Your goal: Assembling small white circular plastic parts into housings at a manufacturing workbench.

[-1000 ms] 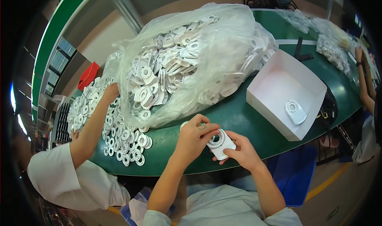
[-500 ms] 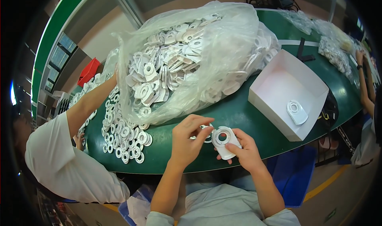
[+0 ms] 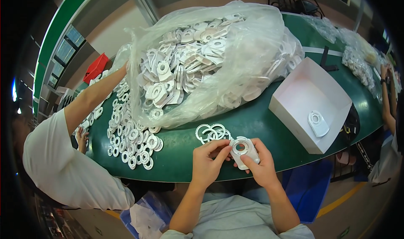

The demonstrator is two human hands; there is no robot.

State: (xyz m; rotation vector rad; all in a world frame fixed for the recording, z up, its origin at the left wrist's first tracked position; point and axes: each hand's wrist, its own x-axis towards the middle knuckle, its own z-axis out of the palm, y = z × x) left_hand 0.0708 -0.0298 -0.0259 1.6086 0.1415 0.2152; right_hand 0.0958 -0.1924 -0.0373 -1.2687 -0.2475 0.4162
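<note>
Both my hands hold one white plastic part [image 3: 244,151] with a round hole, just above the near edge of the green table [image 3: 256,125]. My left hand [image 3: 208,163] pinches its left side; my right hand [image 3: 261,168] grips it from below and to the right. A few thin white rings [image 3: 211,132] lie on the table just beyond my fingers. A big clear plastic bag [image 3: 210,62] full of the same white parts rises behind them.
A white open box [image 3: 309,102] with one white part [image 3: 317,123] inside stands at the right. Several small white rings [image 3: 132,138] are spread at the left, where a person in a white sleeve [image 3: 63,163] reaches over them. Another person's arm [image 3: 387,100] shows at far right.
My hands have turned the white part and brought it slightly lower. The person at the left has stretched their arm further toward the bag.
</note>
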